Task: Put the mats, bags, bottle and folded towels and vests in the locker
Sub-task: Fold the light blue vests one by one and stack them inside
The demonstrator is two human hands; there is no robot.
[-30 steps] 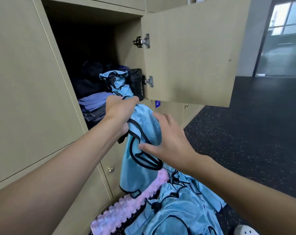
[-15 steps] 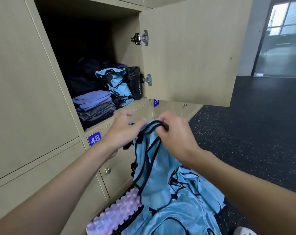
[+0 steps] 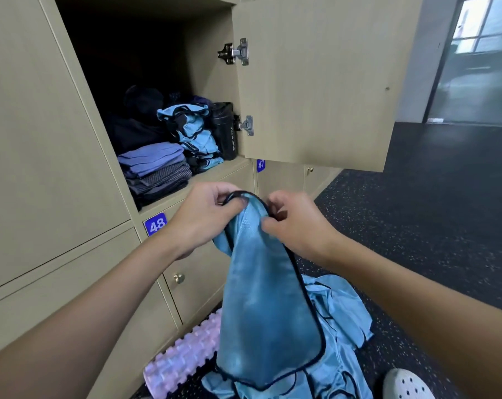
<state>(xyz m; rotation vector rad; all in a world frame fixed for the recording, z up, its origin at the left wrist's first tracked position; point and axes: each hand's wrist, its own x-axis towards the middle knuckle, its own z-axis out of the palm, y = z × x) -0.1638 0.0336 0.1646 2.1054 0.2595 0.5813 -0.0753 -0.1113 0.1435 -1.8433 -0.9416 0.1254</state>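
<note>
A small blue rectangular plate (image 3: 155,224) on the frame below the open beige wooden locker (image 3: 215,173) reads "48" in white digits. A second blue plate (image 3: 260,165), at two o'clock from the first, reads "47". At eleven o'clock from that one, the black cylindrical bottle (image 3: 226,131) in the locker carries pale lettering, "SPORT BOTTLE", running along its side.
</note>
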